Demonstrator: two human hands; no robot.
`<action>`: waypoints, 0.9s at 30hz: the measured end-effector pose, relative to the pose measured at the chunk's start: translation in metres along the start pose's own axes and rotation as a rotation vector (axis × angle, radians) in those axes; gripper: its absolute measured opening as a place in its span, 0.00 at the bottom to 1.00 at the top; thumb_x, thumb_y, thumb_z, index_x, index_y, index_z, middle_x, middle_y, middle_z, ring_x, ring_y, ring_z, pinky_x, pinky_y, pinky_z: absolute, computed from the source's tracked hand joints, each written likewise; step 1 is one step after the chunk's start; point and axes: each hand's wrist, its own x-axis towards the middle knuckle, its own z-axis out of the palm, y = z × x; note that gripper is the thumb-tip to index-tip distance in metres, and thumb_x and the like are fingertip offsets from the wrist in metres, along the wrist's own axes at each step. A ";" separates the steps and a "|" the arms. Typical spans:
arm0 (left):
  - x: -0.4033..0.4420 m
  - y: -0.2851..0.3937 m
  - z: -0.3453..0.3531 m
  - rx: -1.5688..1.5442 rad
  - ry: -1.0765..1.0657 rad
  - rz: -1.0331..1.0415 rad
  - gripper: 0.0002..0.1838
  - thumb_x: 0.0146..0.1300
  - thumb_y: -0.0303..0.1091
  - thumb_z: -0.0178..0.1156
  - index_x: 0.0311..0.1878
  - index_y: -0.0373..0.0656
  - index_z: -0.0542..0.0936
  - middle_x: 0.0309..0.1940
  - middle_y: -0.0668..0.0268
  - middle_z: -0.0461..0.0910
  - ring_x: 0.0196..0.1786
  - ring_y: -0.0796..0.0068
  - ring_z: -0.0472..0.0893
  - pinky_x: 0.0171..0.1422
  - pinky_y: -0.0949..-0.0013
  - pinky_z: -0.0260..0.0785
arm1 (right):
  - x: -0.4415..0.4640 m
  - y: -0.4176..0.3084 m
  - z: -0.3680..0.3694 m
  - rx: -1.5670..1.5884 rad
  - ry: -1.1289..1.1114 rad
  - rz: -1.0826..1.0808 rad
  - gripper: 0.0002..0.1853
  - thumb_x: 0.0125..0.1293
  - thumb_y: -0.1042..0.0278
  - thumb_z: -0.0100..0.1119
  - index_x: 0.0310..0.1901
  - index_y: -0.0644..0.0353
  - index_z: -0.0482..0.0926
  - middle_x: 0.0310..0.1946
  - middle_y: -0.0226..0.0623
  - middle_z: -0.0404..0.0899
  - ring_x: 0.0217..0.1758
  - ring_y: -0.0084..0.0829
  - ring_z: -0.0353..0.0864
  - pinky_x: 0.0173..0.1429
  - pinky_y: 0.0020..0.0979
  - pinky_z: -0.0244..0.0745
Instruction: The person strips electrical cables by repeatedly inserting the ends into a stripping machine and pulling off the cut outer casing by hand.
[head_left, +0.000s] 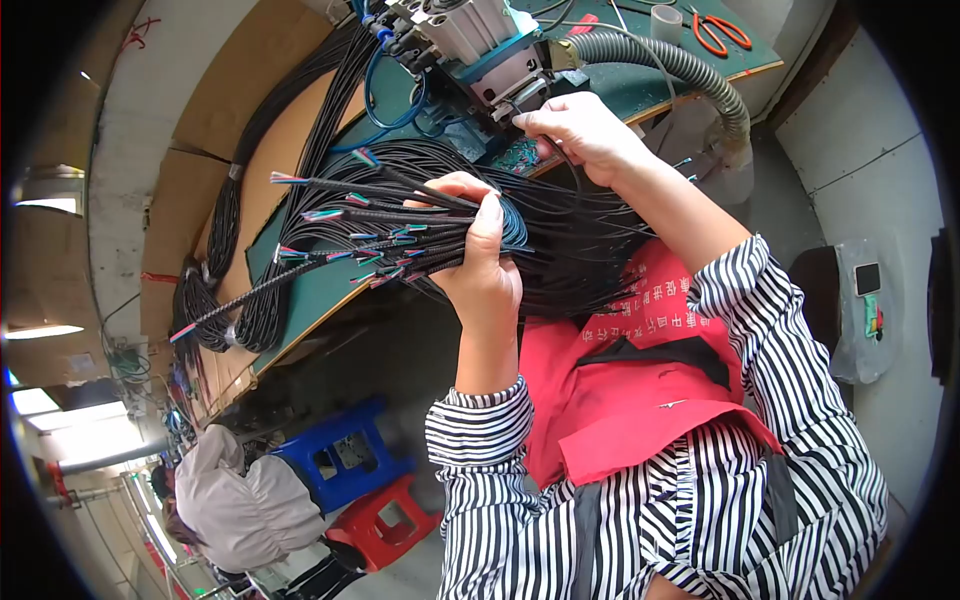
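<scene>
My left hand (482, 235) is closed round a thick bundle of black cables (370, 225). Their stripped ends fan out to the left and show red, blue, green and white wires. A band of blue strands (514, 225) lies beside the thumb. My right hand (590, 135) pinches a single black cable (570, 165) at the front of a metal bench machine (500, 75). The cable's tip is hidden at the machine. Coloured wire scraps (517, 155) lie beneath it. The rest of the cables hang over my red apron (650, 390).
A ribbed grey hose (660, 50) runs right from the machine. Orange-handled pliers (722, 34) and a clear tube (666, 22) lie on the green bench top. Tied black cables (225, 215) lie at left. A person (240, 500) sits near blue (350, 455) and red stools (390, 522).
</scene>
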 end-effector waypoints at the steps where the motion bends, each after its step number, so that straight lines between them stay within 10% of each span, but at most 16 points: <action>1: 0.001 -0.001 0.000 -0.003 -0.029 0.027 0.10 0.54 0.21 0.57 0.39 0.39 0.69 0.31 0.67 0.69 0.34 0.80 0.70 0.43 0.78 0.63 | 0.003 0.001 0.002 -0.008 0.019 0.001 0.13 0.53 0.61 0.63 0.20 0.60 0.75 0.13 0.29 0.71 0.12 0.13 0.60 0.15 0.18 0.48; 15: 0.002 0.000 -0.001 0.004 -0.082 0.116 0.03 0.59 0.24 0.55 0.33 0.37 0.71 0.30 0.64 0.73 0.34 0.76 0.74 0.46 0.71 0.66 | 0.009 0.000 -0.002 -0.077 0.007 0.052 0.13 0.54 0.61 0.62 0.26 0.63 0.77 0.16 0.30 0.73 0.15 0.14 0.64 0.20 0.17 0.56; 19: 0.002 -0.003 -0.004 0.022 -0.090 0.122 0.05 0.58 0.27 0.58 0.35 0.38 0.74 0.32 0.63 0.73 0.33 0.73 0.74 0.46 0.63 0.71 | -0.018 -0.011 0.011 -0.606 0.347 -0.661 0.13 0.61 0.63 0.56 0.40 0.65 0.77 0.33 0.32 0.76 0.30 0.16 0.71 0.33 0.17 0.64; 27: -0.004 0.004 0.012 0.079 -0.027 0.010 0.05 0.57 0.24 0.59 0.35 0.36 0.73 0.33 0.66 0.74 0.31 0.80 0.73 0.38 0.78 0.65 | -0.066 -0.049 0.028 -0.122 -0.163 -0.807 0.08 0.63 0.75 0.52 0.41 0.68 0.75 0.33 0.32 0.76 0.32 0.17 0.73 0.37 0.17 0.70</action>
